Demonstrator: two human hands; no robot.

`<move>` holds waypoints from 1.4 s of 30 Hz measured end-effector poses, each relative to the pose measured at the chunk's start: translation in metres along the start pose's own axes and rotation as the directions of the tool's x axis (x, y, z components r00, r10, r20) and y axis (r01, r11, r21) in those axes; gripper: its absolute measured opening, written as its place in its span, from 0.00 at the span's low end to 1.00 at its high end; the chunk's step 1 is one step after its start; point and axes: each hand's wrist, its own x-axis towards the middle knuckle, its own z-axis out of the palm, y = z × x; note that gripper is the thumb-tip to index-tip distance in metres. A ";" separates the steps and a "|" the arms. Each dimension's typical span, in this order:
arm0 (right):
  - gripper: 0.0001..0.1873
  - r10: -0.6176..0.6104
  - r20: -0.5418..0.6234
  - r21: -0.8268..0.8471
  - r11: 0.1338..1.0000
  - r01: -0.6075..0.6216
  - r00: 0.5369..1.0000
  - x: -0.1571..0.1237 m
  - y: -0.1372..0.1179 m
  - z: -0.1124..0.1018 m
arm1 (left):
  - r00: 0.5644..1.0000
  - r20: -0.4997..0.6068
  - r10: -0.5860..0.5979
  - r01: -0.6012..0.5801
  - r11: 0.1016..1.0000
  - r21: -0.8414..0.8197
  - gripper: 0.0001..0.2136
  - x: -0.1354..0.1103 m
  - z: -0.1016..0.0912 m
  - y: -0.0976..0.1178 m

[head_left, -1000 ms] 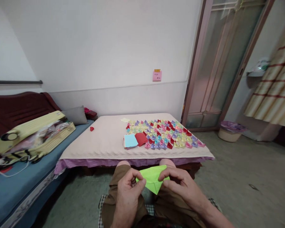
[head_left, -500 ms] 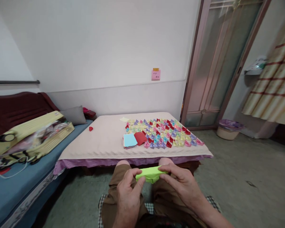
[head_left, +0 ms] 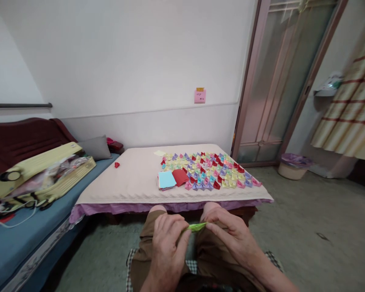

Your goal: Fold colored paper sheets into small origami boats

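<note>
A folded piece of bright green paper (head_left: pixel 197 227) is held above my knees, seen nearly edge-on as a narrow strip. My left hand (head_left: pixel 170 243) pinches its left end between thumb and fingers, hiding that end. At the other end, the thumb and fingertips of my right hand (head_left: pixel 231 233) grip the paper. Beyond my knees, many small folded paper boats (head_left: pixel 202 175) in mixed colours stand in rows on the cloth-covered table (head_left: pixel 134 174). Beside them lie a stack of light blue paper (head_left: pixel 166 179) and some red paper (head_left: pixel 180 177).
A red folded piece (head_left: pixel 117 165) and a pale yellow sheet (head_left: pixel 159 153) also lie on the table. To the left, an open yellow suitcase (head_left: pixel 45 170) rests on a blue-covered seat (head_left: pixel 15 239). A lined waste bin (head_left: pixel 293 166) stands on the floor at right.
The green paper has turned from showing its broad face to nearly edge-on. My left hand has shifted slightly right and covers more of it, bringing both hands closer together.
</note>
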 end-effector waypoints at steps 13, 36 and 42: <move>0.10 -0.016 0.105 0.072 0.997 0.008 0.994 0.004 -0.008 0.007 | 0.984 0.137 -0.115 0.128 0.988 -0.087 0.08 -0.001 0.008 -0.001; 0.05 0.251 0.250 0.171 0.939 -0.298 0.935 0.005 -0.006 0.029 | 0.879 0.155 -0.451 0.470 0.763 -0.443 0.10 0.008 0.007 -0.009; 0.06 0.348 0.220 0.380 0.830 -0.409 0.911 -0.003 0.008 0.046 | 0.862 0.050 -0.504 0.439 0.695 -0.570 0.08 0.005 0.011 -0.010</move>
